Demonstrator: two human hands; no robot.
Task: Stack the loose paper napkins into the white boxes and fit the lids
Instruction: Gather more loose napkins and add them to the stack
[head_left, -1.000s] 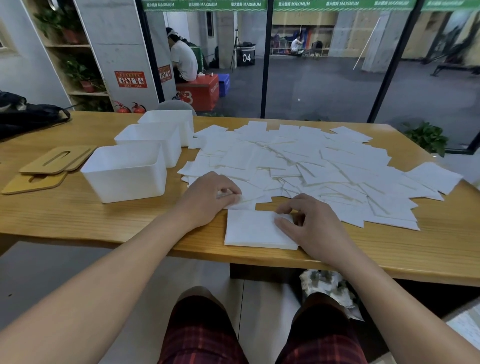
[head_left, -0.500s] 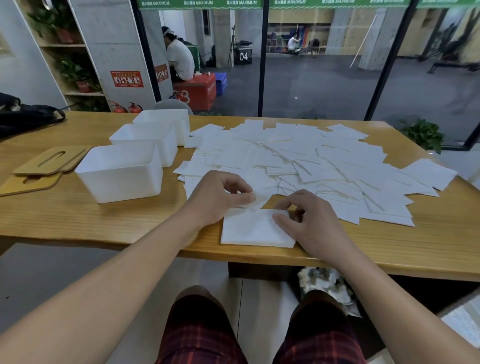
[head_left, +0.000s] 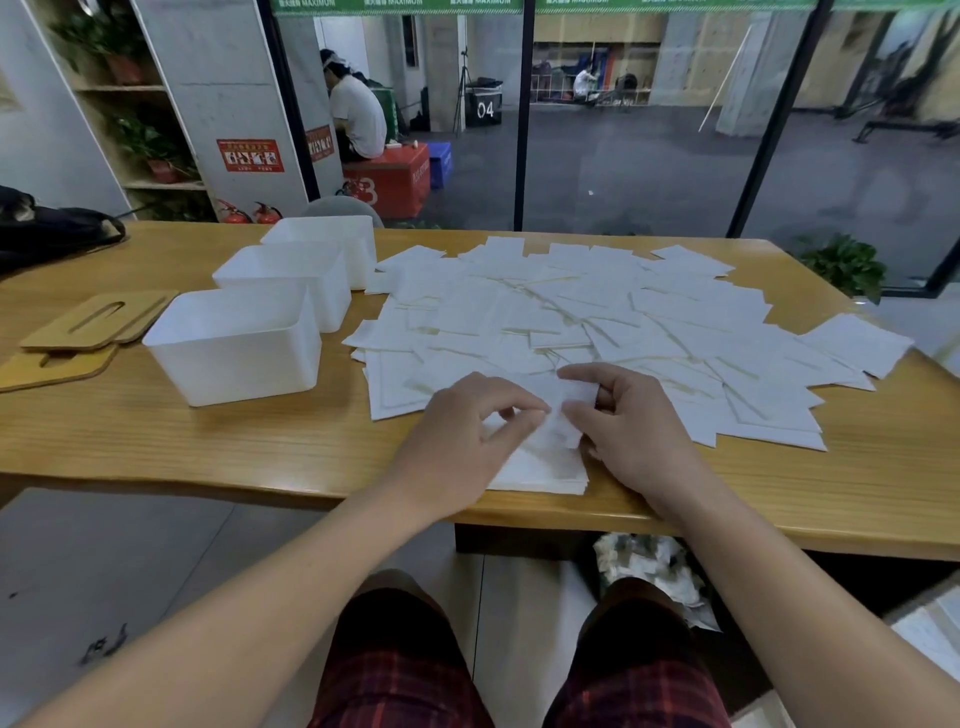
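On the wooden table (head_left: 156, 441), far left, lie tan lids (head_left: 88, 325) beside three open white boxes (head_left: 234, 343). Nearer the front edge, the left hand (head_left: 462, 436) and right hand (head_left: 628, 421) both pinch one napkin (head_left: 558, 410) above a small stack (head_left: 540, 470). Loose napkins (head_left: 623, 322) spread across the table to the right.

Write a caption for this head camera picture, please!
Both hands, left hand and right hand, pinch one napkin above a neat stack.
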